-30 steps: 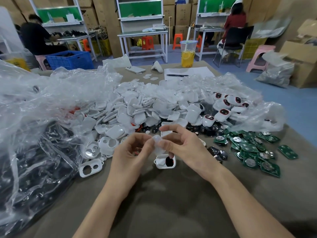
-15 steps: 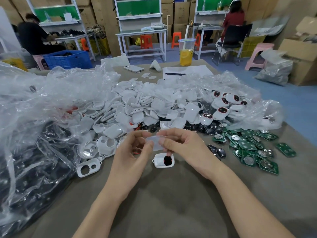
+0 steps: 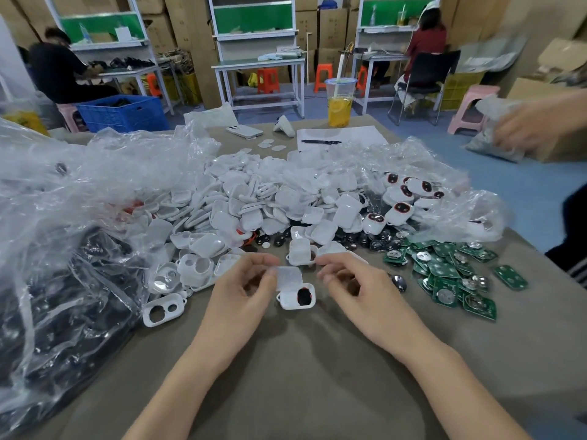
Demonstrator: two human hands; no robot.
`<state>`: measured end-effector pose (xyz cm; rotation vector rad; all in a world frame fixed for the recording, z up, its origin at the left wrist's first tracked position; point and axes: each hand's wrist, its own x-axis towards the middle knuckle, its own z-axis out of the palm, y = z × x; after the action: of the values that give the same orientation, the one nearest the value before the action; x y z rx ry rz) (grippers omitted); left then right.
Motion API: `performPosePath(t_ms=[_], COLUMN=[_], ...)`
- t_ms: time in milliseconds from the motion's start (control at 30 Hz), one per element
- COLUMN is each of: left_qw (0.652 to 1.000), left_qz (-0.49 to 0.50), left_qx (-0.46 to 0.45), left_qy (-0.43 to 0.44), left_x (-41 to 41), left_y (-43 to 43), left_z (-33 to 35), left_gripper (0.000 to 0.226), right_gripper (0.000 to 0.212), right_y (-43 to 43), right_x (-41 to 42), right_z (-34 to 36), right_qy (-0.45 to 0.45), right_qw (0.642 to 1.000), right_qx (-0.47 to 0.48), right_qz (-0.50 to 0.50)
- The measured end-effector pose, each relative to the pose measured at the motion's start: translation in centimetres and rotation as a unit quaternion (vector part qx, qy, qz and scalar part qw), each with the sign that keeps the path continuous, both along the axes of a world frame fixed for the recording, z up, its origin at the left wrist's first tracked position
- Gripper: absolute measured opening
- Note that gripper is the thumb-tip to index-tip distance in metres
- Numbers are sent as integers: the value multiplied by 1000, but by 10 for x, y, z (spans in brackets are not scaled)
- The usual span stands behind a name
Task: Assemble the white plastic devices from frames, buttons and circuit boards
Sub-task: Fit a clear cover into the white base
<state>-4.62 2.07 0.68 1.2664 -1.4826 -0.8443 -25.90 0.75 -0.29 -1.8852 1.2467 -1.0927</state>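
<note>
My left hand pinches a small translucent plastic piece by its left edge, just above a white frame lying on the table with a black button in it. My right hand hovers a little to the right of the piece, fingers loosely curled, nothing visible in them. An empty white frame with two holes lies to the left. A big heap of white shells fills the middle. Green circuit boards lie at the right, with loose black buttons beside them.
Crumpled clear plastic bags cover the table's left side. Finished devices with dark faces sit in a bag at the back right. A drink cup, phone, paper and pen stand at the far edge. Another person's hand holds a bag at the right.
My right hand has let go of the translucent piece and drawn away to the right; my left hand keeps it. Another person's hand has come into view at the right.
</note>
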Motion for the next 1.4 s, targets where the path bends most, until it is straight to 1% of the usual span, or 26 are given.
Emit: performPosePath(t_ms=[67, 200, 267, 300, 367, 467, 600, 733, 867, 967, 1067, 1133, 1233, 1333, 1400], left_qw=[999, 997, 997, 997, 995, 991, 987, 978, 975, 974, 966, 964, 961, 951, 938], left_qz=[-12, -30, -31, -30, -34, -39, -46, -44, -45, -43, -26, -19, -8, -11, -27], left_qx=[15, 32, 29, 25, 17, 15, 13, -11, -21, -8, 1, 7, 5, -28, -59], left_qy=[-27, -60, -68, -73, -92, -129, -156, -204, -218, -222, -256, -265, -278, -307, -339], left_x=[0, -3, -5, -5, -5, -5, -6, -7, -8, -9, -10, -11, -13, -16, -17], left_y=[-2, -5, -5, -5, -5, -6, -3, -2, -2, -1, 1, 1, 2, 2, 3], left_z=[-2, 0, 2, 4, 6, 2, -1, -4, -3, -3, -2, -2, 0, 5, 8], left_gripper=[19, 15, 14, 17, 20, 14, 15, 15, 15, 16, 15, 15, 14, 16, 17], right_gripper=[31, 54, 62, 64, 65, 62, 60, 60, 57, 44, 25, 18, 15, 13, 12], right_y=[2, 2, 2, 2, 1, -1, -2, -3, -2, -1, 0, 1, 2, 2, 1], right_x=[0, 3, 4, 4, 3, 3, 3, 3, 3, 2, 3, 5, 5, 5, 5], right_z=[-2, -3, -3, -3, -3, -5, -6, -7, -6, -6, -4, -2, -3, -5, -5], right_qy=[37, 127, 142, 146, 154, 158, 172, 171, 169, 174, 185, 191, 196, 202, 202], right_qw=[999, 992, 989, 988, 987, 986, 984, 984, 984, 983, 981, 979, 976, 975, 975], right_qx=[-5, -10, -9, -9, -13, -22, -30, -33, -31, -34, -43, -60, -80, -83, -82], right_qz=[5, 27, 37, 42, 46, 49, 45, 45, 45, 38, 44, 49, 40, 38, 37])
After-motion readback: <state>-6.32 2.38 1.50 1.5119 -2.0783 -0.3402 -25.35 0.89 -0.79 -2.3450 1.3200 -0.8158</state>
